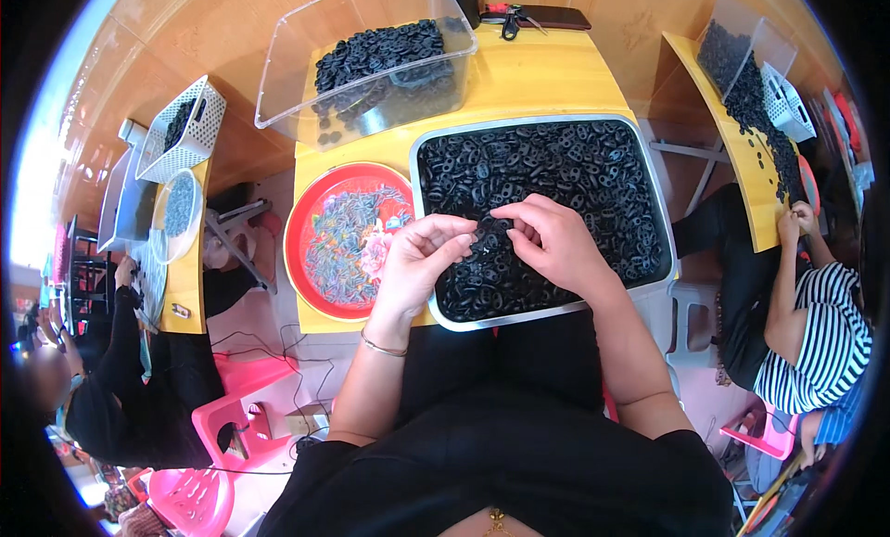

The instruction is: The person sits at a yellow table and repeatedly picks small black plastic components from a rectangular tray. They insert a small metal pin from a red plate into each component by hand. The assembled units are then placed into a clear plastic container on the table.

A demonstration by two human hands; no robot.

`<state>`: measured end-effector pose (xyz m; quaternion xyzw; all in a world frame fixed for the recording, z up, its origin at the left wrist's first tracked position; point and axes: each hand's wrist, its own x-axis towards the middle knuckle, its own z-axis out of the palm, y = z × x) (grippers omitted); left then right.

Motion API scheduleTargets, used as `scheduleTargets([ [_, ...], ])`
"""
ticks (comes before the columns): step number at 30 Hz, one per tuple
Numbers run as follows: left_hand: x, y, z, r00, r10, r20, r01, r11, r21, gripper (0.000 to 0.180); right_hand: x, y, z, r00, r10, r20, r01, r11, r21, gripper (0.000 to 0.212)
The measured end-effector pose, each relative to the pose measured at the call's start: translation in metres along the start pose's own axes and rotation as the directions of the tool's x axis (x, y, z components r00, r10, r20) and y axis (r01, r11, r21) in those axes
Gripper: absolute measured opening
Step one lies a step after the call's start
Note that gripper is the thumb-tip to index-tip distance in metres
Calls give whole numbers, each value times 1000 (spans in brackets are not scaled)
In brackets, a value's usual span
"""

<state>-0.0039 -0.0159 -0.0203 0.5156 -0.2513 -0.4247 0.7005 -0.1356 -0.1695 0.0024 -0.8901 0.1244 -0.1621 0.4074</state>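
Note:
Above a metal tray (669,259) full of small black oval pieces with holes (575,171), my two hands meet fingertip to fingertip. My left hand (422,259) is closed in a pinch of thumb and forefinger. My right hand (556,245) has its fingers curled together, also pinching. Between them a small black piece (491,229) seems to be held, though it blends into the pieces below. To the left of the tray lies a round red dish (298,249) with a flower print, scattered with thin, small, shiny bits (348,226).
A clear plastic bin (287,96) of black round pieces stands at the table's back, with scissors (510,22) and a dark flat case (556,18) beside it. People work at yellow side tables, left (190,296) and right (742,152). Pink chairs (222,426) and cables are at lower left.

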Motion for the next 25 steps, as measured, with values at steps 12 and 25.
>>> scheduleTargets([
  [12, -1, 2, 3, 1000, 18, 6, -18, 1000, -9, 12, 1, 0, 7, 996, 3, -94, 31, 934, 356, 20],
  [25, -2, -1, 4, 996, 90, 0, -90, 992, -91, 21, -8, 12, 18, 992, 34, 118, -96, 813, 574, 32],
])
